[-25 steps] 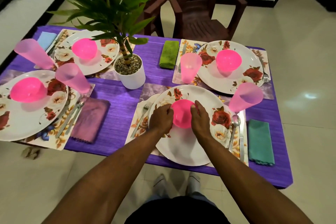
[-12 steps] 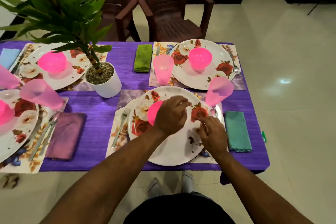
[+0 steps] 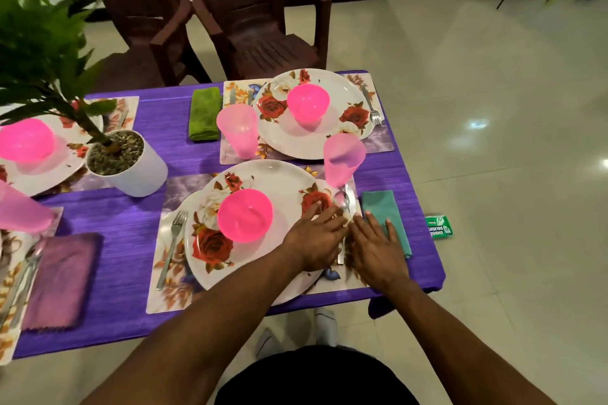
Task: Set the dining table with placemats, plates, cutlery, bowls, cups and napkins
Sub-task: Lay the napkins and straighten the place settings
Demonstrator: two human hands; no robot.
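Counted — 3 plates (image 3: 263, 276), 3 bowls (image 3: 245, 214), 3 cups (image 3: 342, 158), 3 napkins (image 3: 385, 214), 2 chairs (image 3: 260, 10).

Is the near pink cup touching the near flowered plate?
Cannot tell. In the head view the pink cup overlaps the flowered plate's far right rim, but neither contact nor a gap shows plainly.

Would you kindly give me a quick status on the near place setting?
Left hand and right hand open, fingers flat at the spoon beside the near plate. Pink bowl on plate. Pink cup close behind the spoon.

A home dining room: set table (image 3: 131, 233), brown plastic chairs (image 3: 256, 20), potted plant (image 3: 125, 161), tiled floor (image 3: 493, 76).
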